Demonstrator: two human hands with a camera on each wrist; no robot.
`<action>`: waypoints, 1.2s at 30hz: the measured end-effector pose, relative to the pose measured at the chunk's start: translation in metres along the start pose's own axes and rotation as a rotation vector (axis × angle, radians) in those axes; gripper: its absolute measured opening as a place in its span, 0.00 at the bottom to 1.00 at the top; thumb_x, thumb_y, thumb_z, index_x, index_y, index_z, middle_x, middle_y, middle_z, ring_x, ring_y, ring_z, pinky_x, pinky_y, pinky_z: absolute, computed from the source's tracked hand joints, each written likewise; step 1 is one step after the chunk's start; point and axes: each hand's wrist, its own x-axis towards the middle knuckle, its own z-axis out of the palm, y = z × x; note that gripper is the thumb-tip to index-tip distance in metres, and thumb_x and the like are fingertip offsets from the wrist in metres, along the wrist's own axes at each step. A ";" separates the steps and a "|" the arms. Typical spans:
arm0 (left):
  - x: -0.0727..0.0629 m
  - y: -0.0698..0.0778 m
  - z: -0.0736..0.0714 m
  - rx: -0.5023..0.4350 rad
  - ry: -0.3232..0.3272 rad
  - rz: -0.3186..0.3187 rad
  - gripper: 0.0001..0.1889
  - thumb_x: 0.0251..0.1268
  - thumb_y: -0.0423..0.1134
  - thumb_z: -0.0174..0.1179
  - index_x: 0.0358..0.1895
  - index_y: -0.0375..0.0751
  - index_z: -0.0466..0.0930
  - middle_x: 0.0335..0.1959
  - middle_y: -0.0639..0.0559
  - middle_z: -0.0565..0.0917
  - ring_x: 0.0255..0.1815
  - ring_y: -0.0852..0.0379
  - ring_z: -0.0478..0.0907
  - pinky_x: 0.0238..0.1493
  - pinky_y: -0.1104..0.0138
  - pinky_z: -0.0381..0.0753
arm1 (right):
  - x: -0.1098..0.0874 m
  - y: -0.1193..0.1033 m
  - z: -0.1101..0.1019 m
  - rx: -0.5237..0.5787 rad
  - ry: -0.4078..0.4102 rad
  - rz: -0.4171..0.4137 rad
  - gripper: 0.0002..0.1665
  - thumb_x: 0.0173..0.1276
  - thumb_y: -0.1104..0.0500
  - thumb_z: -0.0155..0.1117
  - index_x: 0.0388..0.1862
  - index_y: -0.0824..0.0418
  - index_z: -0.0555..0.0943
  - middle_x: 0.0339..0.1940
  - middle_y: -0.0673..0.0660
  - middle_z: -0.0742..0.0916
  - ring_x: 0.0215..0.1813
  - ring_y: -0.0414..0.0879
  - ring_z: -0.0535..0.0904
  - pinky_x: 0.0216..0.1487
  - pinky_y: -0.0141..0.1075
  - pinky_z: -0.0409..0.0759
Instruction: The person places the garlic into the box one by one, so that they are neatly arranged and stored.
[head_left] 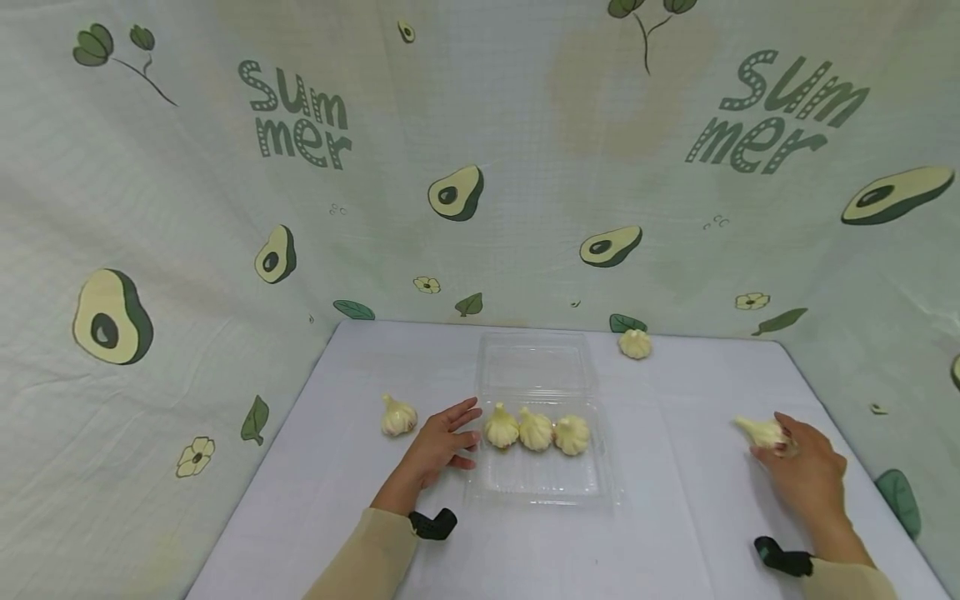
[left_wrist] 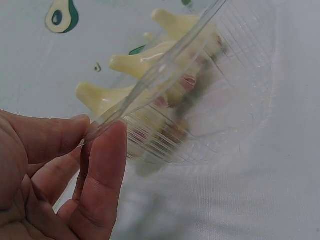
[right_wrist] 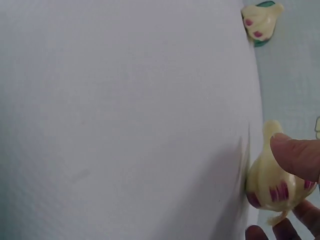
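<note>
A clear plastic clamshell box (head_left: 542,479) lies with its lid folded back, and three garlic bulbs (head_left: 536,430) sit in a row in its base. My left hand (head_left: 437,446) pinches the box's left rim between thumb and fingers, as the left wrist view shows up close (left_wrist: 100,150). Over at the right side of the table, my right hand (head_left: 806,467) holds another garlic bulb (right_wrist: 272,182), thumb on one side and fingers beneath its root end. Its pale neck points left in the head view.
One loose garlic bulb (head_left: 399,416) lies left of the box, close to my left hand. Another bulb (head_left: 635,343) sits at the table's back edge, right of the lid (head_left: 534,362). A cloth with printed avocados (head_left: 456,193) hangs behind the white table (head_left: 667,533).
</note>
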 end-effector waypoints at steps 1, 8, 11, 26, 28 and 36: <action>0.000 0.000 0.000 -0.001 0.000 -0.001 0.36 0.77 0.29 0.61 0.84 0.46 0.61 0.82 0.40 0.67 0.40 0.57 0.80 0.31 0.66 0.89 | 0.000 0.000 0.001 0.001 -0.007 0.018 0.44 0.69 0.63 0.69 0.80 0.72 0.63 0.71 0.83 0.69 0.69 0.80 0.62 0.61 0.70 0.58; 0.001 -0.001 0.000 0.001 0.003 -0.006 0.36 0.76 0.29 0.62 0.83 0.47 0.62 0.81 0.41 0.68 0.41 0.56 0.80 0.31 0.66 0.89 | 0.001 -0.013 0.006 0.050 -0.026 0.179 0.47 0.68 0.59 0.70 0.79 0.75 0.60 0.66 0.83 0.70 0.64 0.77 0.66 0.56 0.67 0.67; 0.002 -0.001 0.000 -0.003 0.004 -0.008 0.36 0.76 0.29 0.62 0.83 0.47 0.62 0.81 0.41 0.68 0.41 0.56 0.80 0.31 0.66 0.89 | 0.000 -0.018 0.009 0.089 -0.025 0.196 0.47 0.68 0.58 0.70 0.78 0.75 0.59 0.66 0.82 0.70 0.63 0.76 0.68 0.55 0.65 0.67; 0.001 0.001 -0.001 0.002 -0.002 -0.001 0.36 0.76 0.30 0.62 0.84 0.46 0.62 0.81 0.41 0.68 0.40 0.56 0.79 0.31 0.66 0.89 | -0.006 -0.042 0.028 0.166 -0.025 0.077 0.46 0.71 0.52 0.70 0.78 0.75 0.63 0.65 0.82 0.72 0.60 0.72 0.72 0.46 0.51 0.70; 0.001 0.000 -0.001 0.003 -0.002 0.000 0.36 0.76 0.30 0.62 0.84 0.46 0.62 0.81 0.41 0.68 0.40 0.56 0.79 0.31 0.66 0.89 | -0.007 -0.047 0.030 0.177 -0.028 0.088 0.46 0.72 0.53 0.70 0.78 0.75 0.62 0.66 0.81 0.71 0.61 0.71 0.72 0.47 0.51 0.70; 0.002 0.001 -0.001 0.006 -0.002 0.001 0.36 0.76 0.29 0.62 0.83 0.46 0.62 0.81 0.41 0.68 0.40 0.57 0.79 0.31 0.66 0.89 | -0.009 -0.066 0.039 0.192 -0.054 0.061 0.46 0.73 0.51 0.70 0.77 0.76 0.63 0.64 0.78 0.75 0.61 0.70 0.73 0.47 0.48 0.71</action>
